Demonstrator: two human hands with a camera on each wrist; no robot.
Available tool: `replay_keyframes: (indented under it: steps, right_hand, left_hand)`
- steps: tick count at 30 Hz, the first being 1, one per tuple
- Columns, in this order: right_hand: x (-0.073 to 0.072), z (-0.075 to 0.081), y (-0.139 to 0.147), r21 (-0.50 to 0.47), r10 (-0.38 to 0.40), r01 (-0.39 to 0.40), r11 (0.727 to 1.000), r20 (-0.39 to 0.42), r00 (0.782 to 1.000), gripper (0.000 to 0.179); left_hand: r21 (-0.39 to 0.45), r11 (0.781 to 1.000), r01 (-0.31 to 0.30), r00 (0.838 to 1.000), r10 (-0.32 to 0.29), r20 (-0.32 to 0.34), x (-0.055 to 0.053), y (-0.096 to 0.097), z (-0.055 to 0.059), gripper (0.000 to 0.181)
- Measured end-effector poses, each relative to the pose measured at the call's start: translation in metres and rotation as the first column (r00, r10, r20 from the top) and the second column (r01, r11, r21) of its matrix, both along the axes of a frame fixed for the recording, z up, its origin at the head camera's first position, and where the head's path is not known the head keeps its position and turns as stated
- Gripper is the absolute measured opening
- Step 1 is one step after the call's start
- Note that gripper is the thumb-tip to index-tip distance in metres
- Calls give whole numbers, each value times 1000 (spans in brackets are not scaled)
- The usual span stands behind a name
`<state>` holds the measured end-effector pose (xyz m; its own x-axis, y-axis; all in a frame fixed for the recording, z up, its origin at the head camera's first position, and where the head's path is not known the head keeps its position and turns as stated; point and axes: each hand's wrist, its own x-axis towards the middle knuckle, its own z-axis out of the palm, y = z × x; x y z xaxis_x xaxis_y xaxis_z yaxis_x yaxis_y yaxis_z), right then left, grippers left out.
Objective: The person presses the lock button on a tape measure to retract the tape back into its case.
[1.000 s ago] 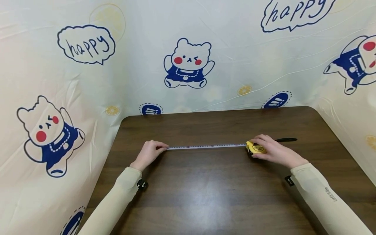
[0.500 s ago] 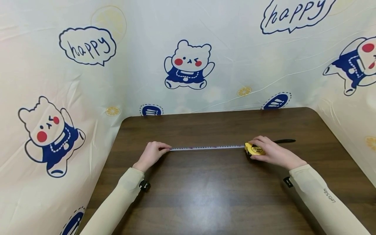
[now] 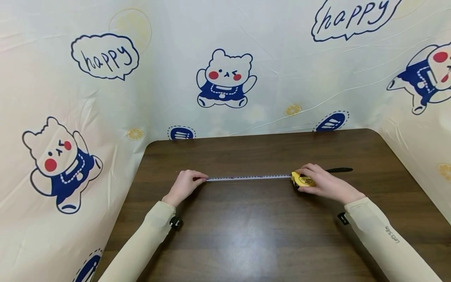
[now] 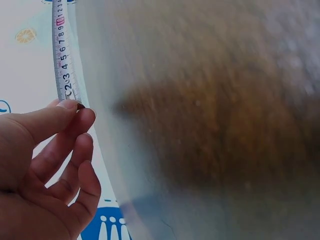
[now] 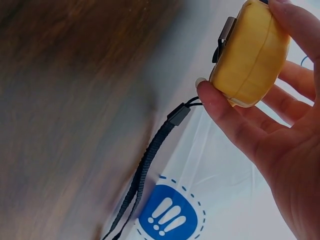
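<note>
A yellow tape measure (image 3: 302, 179) is gripped by my right hand (image 3: 323, 183) at the right of the table, thumb and fingers on its sides. Its white blade (image 3: 248, 178) runs straight to the left, where my left hand (image 3: 184, 186) pinches the end between thumb and forefinger. In the left wrist view, numbers and marks show along the blade (image 4: 62, 47), and the other fingers are loosely curled. The right wrist view shows the yellow case (image 5: 255, 52) with a metal clip (image 5: 225, 37) and a black wrist strap (image 5: 145, 160) hanging from it.
The brown wooden table (image 3: 225, 227) reflects light near its middle. A pale curtain (image 3: 169, 58) printed with bears surrounds its back and sides. Small black devices sit under both wrists, the left one (image 3: 176, 223) showing beside the sleeve.
My left hand has shifted slightly right and my right hand slightly left with the tape measure, so the exposed blade is a little shorter.
</note>
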<state>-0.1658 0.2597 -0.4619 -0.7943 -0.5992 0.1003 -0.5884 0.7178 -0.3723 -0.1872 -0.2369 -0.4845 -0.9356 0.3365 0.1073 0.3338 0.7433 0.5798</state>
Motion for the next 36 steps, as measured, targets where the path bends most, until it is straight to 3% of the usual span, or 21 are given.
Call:
replay_keyframes:
  steps: [13, 22, 36]
  right_hand:
    - [2, -1, -4, 8, -21, 21, 1000, 32, 999, 54]
    - [1, -2, -8, -17, 1, -1, 1000, -13, 1000, 53]
    - [-1, -2, -17, -19, 5, -5, 1000, -4, 1000, 56]
  left_hand:
    - [-3, 1000, 2, 1000, -2, 10, 0, 6, 1, 15]
    - [-6, 1000, 11, 1000, -11, -1, 0, 11, 1, 15]
    - [7, 1000, 21, 1000, -21, 12, -3, 17, 0, 16]
